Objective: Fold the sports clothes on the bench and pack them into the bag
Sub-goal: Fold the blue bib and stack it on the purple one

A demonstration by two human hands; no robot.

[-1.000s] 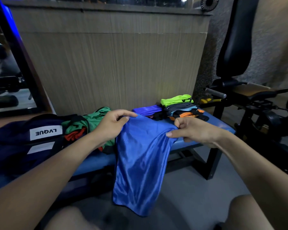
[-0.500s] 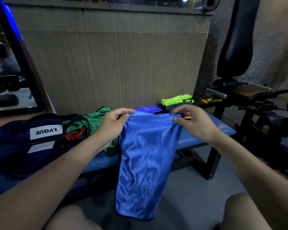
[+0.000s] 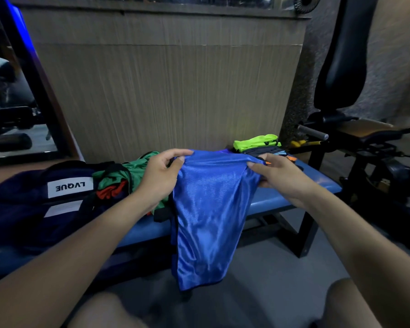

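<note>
- Now the left hand (image 3: 160, 178) pinches the top left corner of the blue shirt (image 3: 208, 216), thumb on the near face, fingers curled over the top edge.
- The right hand (image 3: 281, 178) grips the top right corner the same way, thumb pressed on the shiny cloth, fingers wrapped behind it.
- Between the two hands the top edge is pulled fairly straight, and the shirt hangs down in front of the bench (image 3: 315, 183), its hem well below the seat, above the grey floor (image 3: 270, 280).
- Just left of the left hand, a crumpled green garment (image 3: 137, 170) with a red one (image 3: 111, 191) tucked under it, both lying at the mouth of the bag (image 3: 21, 209).
- That dark bag sits further left on the bench, white label reading LVQUE upside down.
- Just behind the right hand, a folded stack (image 3: 265, 150) on the far end of the bench: neon green piece (image 3: 255, 142) on top, grey and orange edges showing beneath.
- Behind the top edge of the shirt a strip of purple cloth peeks out; what it is, I cannot tell.
- Beyond the right hand, off the bench, a black gym machine (image 3: 341, 67) with a padded back.
- Bare knees show at the bottom edge, under both forearms.
</note>
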